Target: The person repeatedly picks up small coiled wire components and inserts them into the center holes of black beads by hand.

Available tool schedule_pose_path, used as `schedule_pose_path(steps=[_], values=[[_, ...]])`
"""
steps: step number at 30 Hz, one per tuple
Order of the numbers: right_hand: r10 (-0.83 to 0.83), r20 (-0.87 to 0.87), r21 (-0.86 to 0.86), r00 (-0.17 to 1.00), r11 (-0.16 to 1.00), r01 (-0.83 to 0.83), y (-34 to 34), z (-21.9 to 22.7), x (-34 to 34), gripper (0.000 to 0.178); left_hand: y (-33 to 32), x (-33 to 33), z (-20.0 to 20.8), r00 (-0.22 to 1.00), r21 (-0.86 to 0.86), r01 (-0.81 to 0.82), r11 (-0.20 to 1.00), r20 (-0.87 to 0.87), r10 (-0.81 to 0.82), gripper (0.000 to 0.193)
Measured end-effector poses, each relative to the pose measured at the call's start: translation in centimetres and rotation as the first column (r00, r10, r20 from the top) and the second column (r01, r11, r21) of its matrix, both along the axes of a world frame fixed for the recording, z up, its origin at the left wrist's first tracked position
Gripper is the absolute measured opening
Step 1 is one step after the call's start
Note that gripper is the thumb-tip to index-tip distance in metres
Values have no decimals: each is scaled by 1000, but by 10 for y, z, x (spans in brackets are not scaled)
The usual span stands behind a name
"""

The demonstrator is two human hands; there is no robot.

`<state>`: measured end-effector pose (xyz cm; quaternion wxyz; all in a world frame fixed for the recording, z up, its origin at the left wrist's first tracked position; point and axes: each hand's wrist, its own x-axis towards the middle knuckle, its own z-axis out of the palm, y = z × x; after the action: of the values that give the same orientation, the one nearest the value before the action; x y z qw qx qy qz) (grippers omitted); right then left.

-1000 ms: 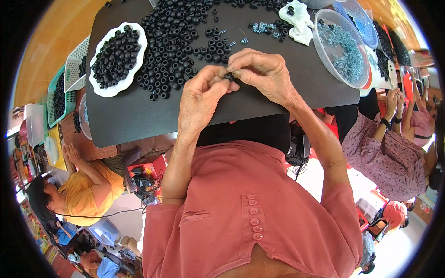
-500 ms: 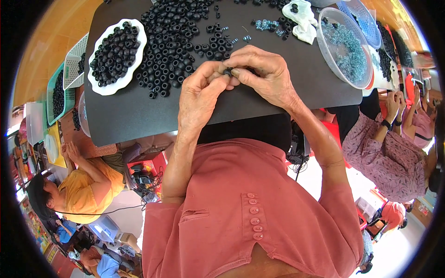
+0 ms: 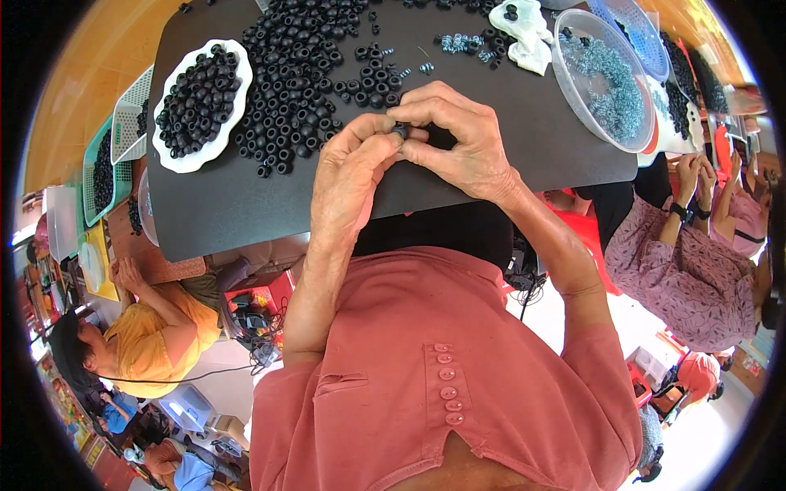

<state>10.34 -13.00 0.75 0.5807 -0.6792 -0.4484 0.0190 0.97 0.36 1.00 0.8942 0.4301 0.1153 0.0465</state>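
Both my hands meet over the near part of the dark table, closed around one small round black plastic piece [image 3: 399, 129]. My left hand [image 3: 344, 168] pinches it between thumb and fingers. From the other side, the bent fingers and thumb of my right hand [image 3: 468, 139] close in on it; my fingertips partly cover the piece. Just beyond my hands lies a heap of loose black ring-shaped pieces [image 3: 282, 114], round with a hole in the middle. Several small blue coil springs [image 3: 458, 43] lie scattered farther off, beside more black pieces.
A white scalloped plate [image 3: 240, 105] heaped with black pieces stands at left. At right is a clear round tub [image 3: 565, 92] of blue springs, near a crumpled white cloth [image 3: 530, 54] and a blue basket [image 3: 639, 37]. Other people sit left [image 3: 155, 344] and right [image 3: 684, 262].
My right thumb has slid down off the front of the black piece, and my right fingers have shifted slightly. The left hand keeps its pinch. The whole view has moved a little.
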Motion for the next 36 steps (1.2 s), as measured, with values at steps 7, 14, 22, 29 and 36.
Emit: schedule_pose_path(steps=[7, 14, 22, 29, 36], values=[[-26, 161, -9, 987, 1000, 28, 0, 2, 0, 26, -2, 0, 1, 997, 82, -26, 996, -65, 31, 16], [-8, 16, -54, 1000, 998, 8, 2, 2, -3, 30, -2, 2, -1, 998, 57, -52, 997, -31, 54, 15], [-71, 165, -2, 984, 997, 72, -4, -1, -2, 25, -13, -5, 1, 991, 341, -127, 931, 13, 130, 20], [-435, 251, -72, 864, 882, 465, -25, 54, 79, 17, -11, -13, -7, 980, 467, -195, 863, 122, 155, 19], [-546, 667, 80, 507, 729, 680, -27, 78, 211, 25, -6, -18, -5, 986, 507, -160, 847, 50, 156, 19]])
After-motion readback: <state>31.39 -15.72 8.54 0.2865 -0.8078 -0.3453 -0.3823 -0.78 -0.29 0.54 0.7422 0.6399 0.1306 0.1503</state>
